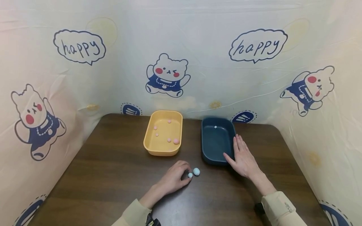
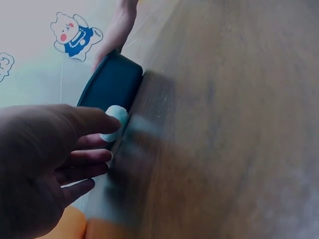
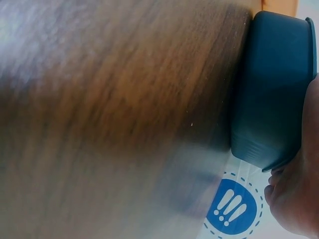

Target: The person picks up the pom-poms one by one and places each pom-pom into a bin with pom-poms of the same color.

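Observation:
My left hand [image 1: 173,178] is over the table with thumb and index finger around a small light blue ball [image 1: 190,175], pinching it. A larger light blue ball [image 1: 196,171] lies just right of it. In the left wrist view pale blue [image 2: 116,113] shows beside the thumb, partly covered by it. My right hand [image 1: 244,160] rests against the right side of a dark blue tray [image 1: 216,160], fingers straight along its rim and thumb at the near right corner. Inside that tray is one tiny light blue ball [image 1: 215,127].
To the left stands a yellow tray [image 1: 163,153] holding several pink balls [image 1: 176,141] of different sizes. Both trays sit on a dark wooden table [image 1: 113,175]. A printed curtain [image 1: 209,62] hangs behind the table and along its sides.

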`<act>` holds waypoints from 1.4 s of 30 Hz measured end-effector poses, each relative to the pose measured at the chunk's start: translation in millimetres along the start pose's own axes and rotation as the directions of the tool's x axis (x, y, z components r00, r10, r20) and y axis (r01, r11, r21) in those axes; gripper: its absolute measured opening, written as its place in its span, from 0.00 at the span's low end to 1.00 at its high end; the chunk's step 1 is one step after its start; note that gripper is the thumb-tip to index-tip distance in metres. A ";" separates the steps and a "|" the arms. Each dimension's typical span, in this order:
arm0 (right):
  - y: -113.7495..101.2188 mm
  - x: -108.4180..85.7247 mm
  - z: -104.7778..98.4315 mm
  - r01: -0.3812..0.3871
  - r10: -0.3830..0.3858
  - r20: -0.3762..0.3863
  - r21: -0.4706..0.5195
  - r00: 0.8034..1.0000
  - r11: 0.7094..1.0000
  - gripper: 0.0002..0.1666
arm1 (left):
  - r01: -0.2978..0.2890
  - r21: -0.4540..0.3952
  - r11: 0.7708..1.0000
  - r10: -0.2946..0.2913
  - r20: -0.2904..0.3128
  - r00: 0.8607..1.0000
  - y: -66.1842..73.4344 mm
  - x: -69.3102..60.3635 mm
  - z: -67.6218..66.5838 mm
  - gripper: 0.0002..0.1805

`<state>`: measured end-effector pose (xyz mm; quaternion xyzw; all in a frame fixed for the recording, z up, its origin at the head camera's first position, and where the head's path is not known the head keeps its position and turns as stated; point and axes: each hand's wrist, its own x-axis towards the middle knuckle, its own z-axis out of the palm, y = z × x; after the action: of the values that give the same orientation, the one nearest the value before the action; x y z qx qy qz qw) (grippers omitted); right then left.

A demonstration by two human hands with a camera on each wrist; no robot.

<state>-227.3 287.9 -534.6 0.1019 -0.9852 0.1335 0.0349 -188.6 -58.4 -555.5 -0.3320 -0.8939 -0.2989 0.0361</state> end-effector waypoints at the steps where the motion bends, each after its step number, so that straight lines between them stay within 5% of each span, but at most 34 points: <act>1: 0.1 0.0 -0.1 -0.002 0.002 0.004 0.001 1.000 1.000 0.60 | -0.012 -0.003 1.000 0.012 -0.008 1.000 -0.2 -1.3 -0.6 0.09; 4: 0.8 0.1 0.1 -0.006 0.006 0.016 0.003 1.000 1.000 0.60 | -0.024 -0.013 1.000 0.024 -0.021 1.000 -0.5 -4.9 -2.3 0.10; 11: 2.5 0.3 0.9 -0.009 0.009 0.020 0.007 1.000 1.000 0.60 | 0.051 -0.023 0.998 -0.051 -0.003 0.999 1.1 -7.5 -7.3 0.08; 23: 2.3 -0.3 1.0 -0.015 0.014 0.023 0.008 1.000 1.000 0.60 | 0.017 -0.071 0.997 -0.021 -0.057 0.998 0.1 -7.4 -12.5 0.07; 42: -0.3 -0.9 1.1 -0.005 0.005 0.002 0.028 1.000 1.000 0.59 | 0.090 -0.145 0.985 -0.100 -0.066 0.993 0.1 -8.3 -19.7 0.07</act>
<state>-226.4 287.5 -535.7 0.1002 -0.9835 0.1471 0.0322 -184.8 -74.0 -541.5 -0.2795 -0.8834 -0.3749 0.0308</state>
